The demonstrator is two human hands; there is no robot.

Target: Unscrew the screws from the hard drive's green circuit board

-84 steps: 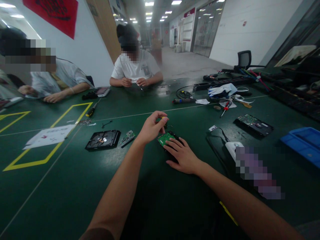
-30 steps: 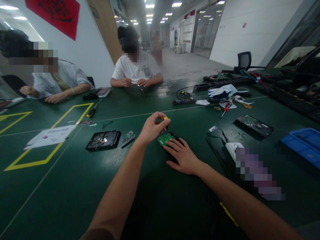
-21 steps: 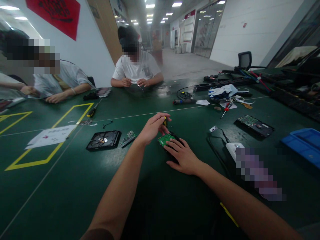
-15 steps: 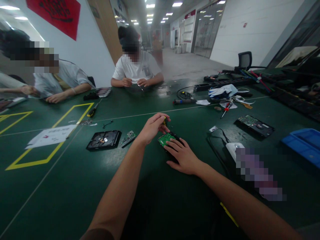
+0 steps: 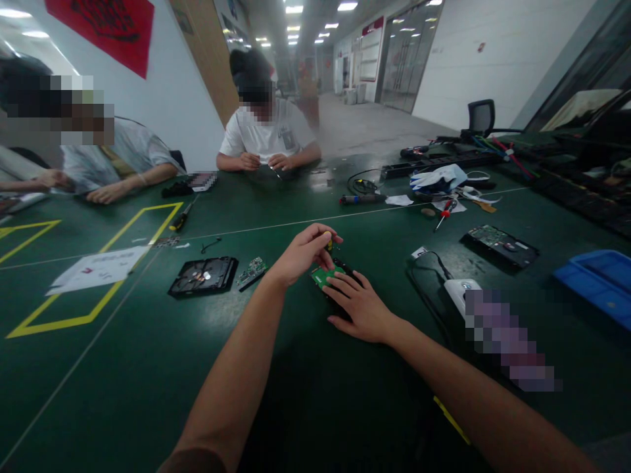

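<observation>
A hard drive (image 5: 321, 276) with a green circuit board facing up lies on the table, partly covered by my right hand (image 5: 362, 305). That hand holds it from the right, fingers stretched across the board and thumb along the near side. Above the drive's far left end, my left hand (image 5: 311, 249) is closed around the yellow-and-black handle of a screwdriver (image 5: 328, 241). The screwdriver's tip is hidden from me. Left of my forearm are a bare circuit board (image 5: 253, 272) and a black drive casing (image 5: 204, 275).
On the right lie another hard drive (image 5: 500, 247), a white power strip (image 5: 462, 292) with a cable, and a blue tray (image 5: 599, 282). A red screwdriver (image 5: 446, 211) and gloves (image 5: 438, 178) lie farther back. Two people sit across the table. A paper sheet (image 5: 93, 270) is at left.
My left hand has loosened slightly and its fingers have shifted a little to the right around the handle. My right hand stays on the drive.
</observation>
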